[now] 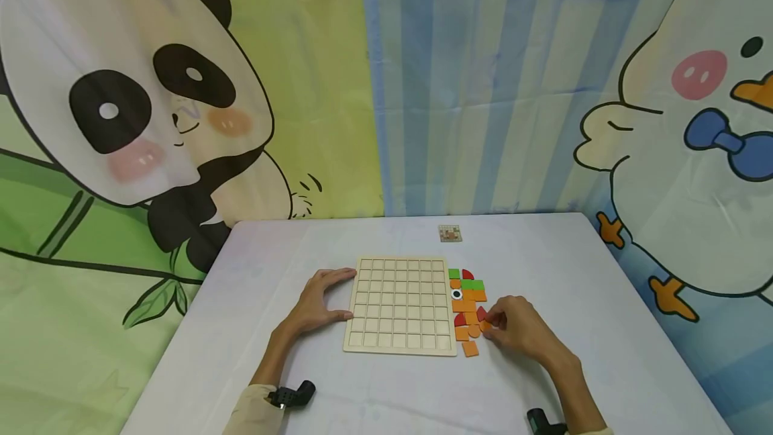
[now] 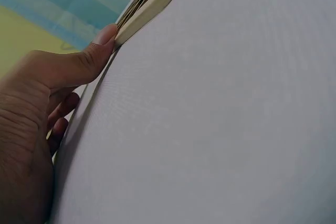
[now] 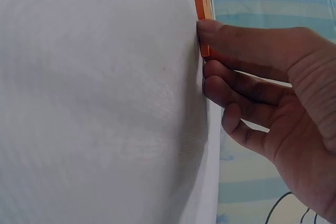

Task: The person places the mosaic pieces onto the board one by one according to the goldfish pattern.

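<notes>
Held piece: a flat orange piece (image 1: 486, 326), outline partly hidden, pinched between the thumb and fingertips of the right hand (image 1: 524, 327).
Board from right grip: the pale wooden gridded board (image 1: 400, 306) lies to the left, with loose flat green, orange and red tiles (image 1: 469, 305) between; the right hand is nearer these.
Board axis: roughly square, no long direction evident.
Left grip: the left hand (image 1: 314, 304) is spread, thumb and fingertip touching the board's left edge.
Writing: small printed card (image 1: 449, 233), far on the white-covered bench (image 1: 386, 395); too small to read.
</notes>
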Demonstrator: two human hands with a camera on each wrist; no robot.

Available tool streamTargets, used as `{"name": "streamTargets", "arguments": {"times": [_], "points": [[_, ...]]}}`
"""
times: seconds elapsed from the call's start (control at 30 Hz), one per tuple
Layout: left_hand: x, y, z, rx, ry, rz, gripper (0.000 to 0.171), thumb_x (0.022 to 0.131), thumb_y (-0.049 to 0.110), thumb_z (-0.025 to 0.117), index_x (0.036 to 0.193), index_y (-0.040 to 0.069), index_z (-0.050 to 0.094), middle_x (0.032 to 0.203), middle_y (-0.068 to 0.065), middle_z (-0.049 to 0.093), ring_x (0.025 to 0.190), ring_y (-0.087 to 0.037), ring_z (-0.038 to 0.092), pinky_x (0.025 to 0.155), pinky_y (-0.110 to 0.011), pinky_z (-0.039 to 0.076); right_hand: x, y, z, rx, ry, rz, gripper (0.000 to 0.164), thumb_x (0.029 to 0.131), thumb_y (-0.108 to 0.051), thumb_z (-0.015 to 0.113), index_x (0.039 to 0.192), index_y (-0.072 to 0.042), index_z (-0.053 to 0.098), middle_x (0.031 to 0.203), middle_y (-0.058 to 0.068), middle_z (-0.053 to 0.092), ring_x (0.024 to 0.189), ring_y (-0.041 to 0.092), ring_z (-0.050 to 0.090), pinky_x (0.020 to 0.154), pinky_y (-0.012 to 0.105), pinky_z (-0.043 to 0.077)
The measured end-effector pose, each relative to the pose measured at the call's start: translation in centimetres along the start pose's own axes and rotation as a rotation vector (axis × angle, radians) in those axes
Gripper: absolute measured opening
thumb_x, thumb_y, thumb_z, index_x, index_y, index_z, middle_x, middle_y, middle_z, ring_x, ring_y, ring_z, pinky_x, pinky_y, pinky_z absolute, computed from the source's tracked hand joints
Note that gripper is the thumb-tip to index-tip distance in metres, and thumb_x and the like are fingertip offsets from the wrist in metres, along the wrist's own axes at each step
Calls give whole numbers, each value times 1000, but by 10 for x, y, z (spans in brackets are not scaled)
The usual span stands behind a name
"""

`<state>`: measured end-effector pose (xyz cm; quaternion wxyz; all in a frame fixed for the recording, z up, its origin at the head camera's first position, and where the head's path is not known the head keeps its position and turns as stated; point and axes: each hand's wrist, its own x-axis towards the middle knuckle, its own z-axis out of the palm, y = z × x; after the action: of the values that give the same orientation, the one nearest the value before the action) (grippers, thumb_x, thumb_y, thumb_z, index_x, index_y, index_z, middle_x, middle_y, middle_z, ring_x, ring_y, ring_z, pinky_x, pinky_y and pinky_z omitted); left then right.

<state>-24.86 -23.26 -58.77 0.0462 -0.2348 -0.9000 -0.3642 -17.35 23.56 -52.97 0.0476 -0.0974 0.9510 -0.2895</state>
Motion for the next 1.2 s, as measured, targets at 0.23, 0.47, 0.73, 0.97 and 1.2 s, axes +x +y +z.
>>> {"name": "streamTargets", "arguments": {"times": [0.23,0.47,0.73,0.97,1.2], "points": [[1,1,-2,-4,5,-7,91,74,40,100,155,20,63,161,-1,62,143,-33,54,118,-67,36,2,-2,-1,7,-11,-8,19,82,-10,95,97,-10,84,83,-6,69,77,12,56,70,22,52],[2,0,-1,-3,2,-1,91,74,41,99,154,20,64,161,-1,62,142,-33,54,118,-68,36,0,-1,-1,16,-20,-15,18,82,-8,94,97,-9,83,83,-4,67,77,14,56,69,22,53],[1,-2,5,-5,-9,-18,91,74,44,99,155,23,63,161,1,62,143,-32,53,118,-67,36,-3,1,-5,13,-1,-73,17,83,-8,93,98,-9,84,83,-5,70,76,13,57,70,21,54],[0,1,4,-5,-9,-26,92,74,43,99,155,21,63,161,1,62,142,-32,53,117,-66,37,0,-1,-5,40,10,-126,19,83,-7,92,100,-9,84,89,-4,74,78,13,59,72,22,56],[0,0,1,10,-3,-14,92,74,46,98,155,21,63,161,0,62,142,-33,54,117,-66,38,3,-3,0,56,15,-181,21,83,-7,92,101,-8,83,92,-3,76,80,10,61,74,21,58]]}}
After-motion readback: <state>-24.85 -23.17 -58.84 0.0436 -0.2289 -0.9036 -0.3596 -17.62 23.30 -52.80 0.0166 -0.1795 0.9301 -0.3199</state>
